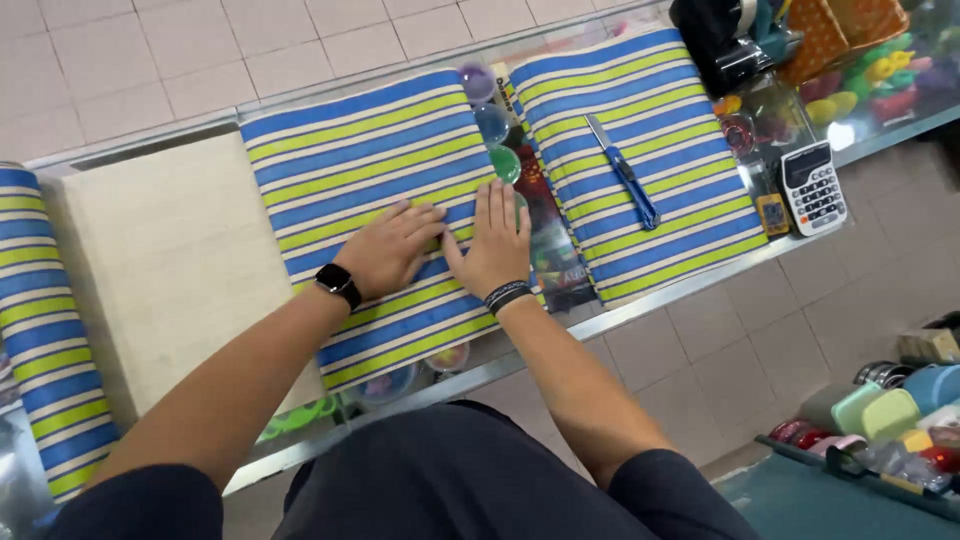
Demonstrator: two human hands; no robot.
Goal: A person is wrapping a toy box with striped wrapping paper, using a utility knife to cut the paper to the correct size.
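Observation:
Both my hands press flat on a striped sheet (pixel 350 160) of blue, yellow-green and white lying over a glass counter. My left hand (pixel 392 248), with a black watch on its wrist, rests palm down near the sheet's right part. Beside it, my right hand (pixel 497 240), wearing a dark braided band, lies flat at the sheet's right edge. Fingers of both are spread and hold nothing. A second striped sheet (pixel 650 190) lies to the right, and on it rests a blue utility knife (pixel 625 172).
A pale wooden board (pixel 160 260) sits left of the sheet, with another striped piece (pixel 35 330) at the far left. A calculator (pixel 812 186) lies on the glass counter (pixel 620 320) at the right. Coloured toys and containers (pixel 890 415) fill the right side.

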